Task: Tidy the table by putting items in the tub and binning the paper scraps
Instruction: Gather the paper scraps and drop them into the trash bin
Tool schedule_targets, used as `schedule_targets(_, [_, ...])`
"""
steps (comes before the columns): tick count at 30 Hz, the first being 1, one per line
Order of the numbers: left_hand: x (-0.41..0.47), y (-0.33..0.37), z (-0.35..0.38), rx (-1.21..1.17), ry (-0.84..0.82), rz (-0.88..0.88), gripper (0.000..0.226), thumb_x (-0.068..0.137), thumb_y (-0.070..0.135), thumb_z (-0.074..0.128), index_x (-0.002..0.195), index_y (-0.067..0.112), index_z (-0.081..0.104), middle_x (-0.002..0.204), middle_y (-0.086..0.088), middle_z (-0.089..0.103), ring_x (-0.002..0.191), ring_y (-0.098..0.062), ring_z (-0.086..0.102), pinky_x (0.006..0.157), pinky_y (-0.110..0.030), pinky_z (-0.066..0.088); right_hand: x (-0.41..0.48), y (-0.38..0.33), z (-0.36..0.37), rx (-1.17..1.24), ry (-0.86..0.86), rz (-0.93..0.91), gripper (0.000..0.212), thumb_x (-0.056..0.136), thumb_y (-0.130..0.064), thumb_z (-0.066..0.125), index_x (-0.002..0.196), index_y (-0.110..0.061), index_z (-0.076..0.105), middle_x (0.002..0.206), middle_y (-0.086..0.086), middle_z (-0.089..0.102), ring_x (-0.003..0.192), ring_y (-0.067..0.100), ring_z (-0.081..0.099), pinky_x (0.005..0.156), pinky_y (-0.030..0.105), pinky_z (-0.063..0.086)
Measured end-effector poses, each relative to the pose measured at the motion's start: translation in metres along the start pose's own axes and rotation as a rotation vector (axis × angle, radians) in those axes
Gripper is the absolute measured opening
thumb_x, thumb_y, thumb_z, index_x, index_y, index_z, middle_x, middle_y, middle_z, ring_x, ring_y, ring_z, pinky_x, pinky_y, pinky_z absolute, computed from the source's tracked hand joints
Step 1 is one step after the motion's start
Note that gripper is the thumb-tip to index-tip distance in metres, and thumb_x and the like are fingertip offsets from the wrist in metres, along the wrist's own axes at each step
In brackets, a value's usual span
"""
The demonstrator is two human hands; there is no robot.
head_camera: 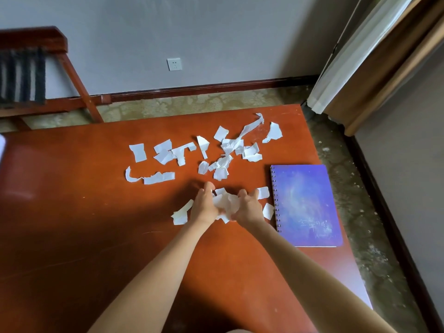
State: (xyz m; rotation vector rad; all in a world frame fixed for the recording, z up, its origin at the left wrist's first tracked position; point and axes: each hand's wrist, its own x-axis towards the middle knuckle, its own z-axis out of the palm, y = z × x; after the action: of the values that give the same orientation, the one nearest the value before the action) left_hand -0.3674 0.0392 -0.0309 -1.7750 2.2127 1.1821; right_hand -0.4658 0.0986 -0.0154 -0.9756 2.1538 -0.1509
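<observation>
Several torn white paper scraps [168, 152] lie scattered over the far half of the red-brown table [72, 212]. My left hand [204, 205] and my right hand [247, 207] are cupped together around a bunch of scraps [224, 203] near the table's middle. Both hands press on this bunch from either side. A few loose scraps [181, 213] lie just beside each hand. A purple spiral notebook [305, 205] lies flat to the right of my right hand. No tub or bin is in view.
The table's right edge runs close past the notebook, with patterned floor [360, 212] beyond. A wooden chair [36, 68] stands at the far left by the wall. Curtains [372, 56] hang at the far right. A white object [2, 145] peeks in at the left edge.
</observation>
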Motion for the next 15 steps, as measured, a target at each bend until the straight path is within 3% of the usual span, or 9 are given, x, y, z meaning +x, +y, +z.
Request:
schedule_targets(4, [0.001,-0.001,-0.007,-0.114,0.008,0.041,0.036,0.078,0.015,0.073,0.096,0.018,0.042,0.099,-0.006,0.058,0.086,-0.017,0.053,0.058,-0.022,0.046,0.002,0.0,-0.003,0.07,-0.005,-0.042,0.034,0.085,-0.035,0.062,0.1,-0.005,0.055,0.113,0.013,0.063,0.091,0.029,0.058,0.076,0.031,0.042])
schedule_targets(7, [-0.003,-0.005,-0.02,-0.134,0.02,0.06,0.029,0.08,0.012,0.07,0.101,0.007,0.052,0.09,-0.001,0.054,0.083,-0.016,0.052,0.054,-0.012,0.04,0.005,0.005,-0.012,0.181,-0.033,-0.026,0.037,0.08,-0.022,0.068,0.11,-0.002,0.058,0.109,0.016,0.065,0.088,0.03,0.061,0.067,0.033,0.048])
schedule_targets(9, [-0.006,-0.013,-0.031,-0.157,0.053,0.027,0.026,0.081,0.009,0.069,0.102,0.006,0.053,0.095,-0.006,0.057,0.085,-0.016,0.053,0.054,-0.011,0.038,0.004,0.012,-0.021,0.221,-0.048,-0.016,0.047,0.077,-0.012,0.071,0.121,-0.002,0.055,0.112,0.018,0.063,0.084,0.028,0.06,0.058,0.03,0.049])
schedule_targets(11, [-0.009,-0.023,-0.042,-0.154,0.085,-0.028,0.03,0.082,0.008,0.068,0.108,0.003,0.054,0.107,-0.012,0.061,0.092,-0.02,0.057,0.064,-0.016,0.043,0.004,0.017,-0.026,0.212,-0.055,-0.01,0.053,0.076,-0.011,0.072,0.125,-0.005,0.053,0.114,0.016,0.063,0.082,0.024,0.058,0.055,0.026,0.047])
schedule_targets(15, [-0.018,-0.047,-0.056,-0.051,0.035,-0.129,0.039,0.08,0.009,0.07,0.115,0.003,0.053,0.118,-0.015,0.06,0.109,-0.028,0.06,0.077,-0.026,0.051,0.003,0.016,-0.027,0.146,-0.096,-0.018,0.054,0.076,-0.011,0.072,0.126,-0.007,0.053,0.118,0.015,0.061,0.079,0.02,0.054,0.045,0.016,0.04])
